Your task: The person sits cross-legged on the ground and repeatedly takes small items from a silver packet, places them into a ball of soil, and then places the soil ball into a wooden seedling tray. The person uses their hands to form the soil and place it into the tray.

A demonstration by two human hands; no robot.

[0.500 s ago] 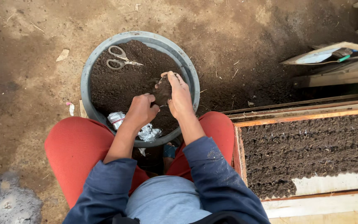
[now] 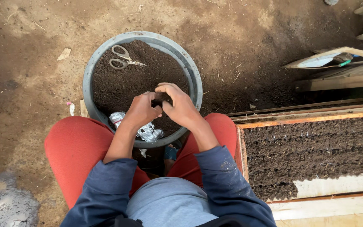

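- Small dark soil-filled pouch (image 2: 161, 99) now sits lower, pinched between both hands just above the soil (image 2: 118, 86) in the grey basin (image 2: 90, 75); half a second ago the right hand held it up higher.
- Right hand (image 2: 180, 107) has rolled over the pouch, fingers curled on its top.
- Left hand (image 2: 141, 110) has closed in, fingers gripping its near side: a two-handed pressing hold, I judge.
- Scissors (image 2: 122, 59) lie unmoved on the soil at the far rim.
- Crumpled clear plastic (image 2: 148, 131) lies under the wrists.
- Wooden seedbed box (image 2: 311, 155) to the right.
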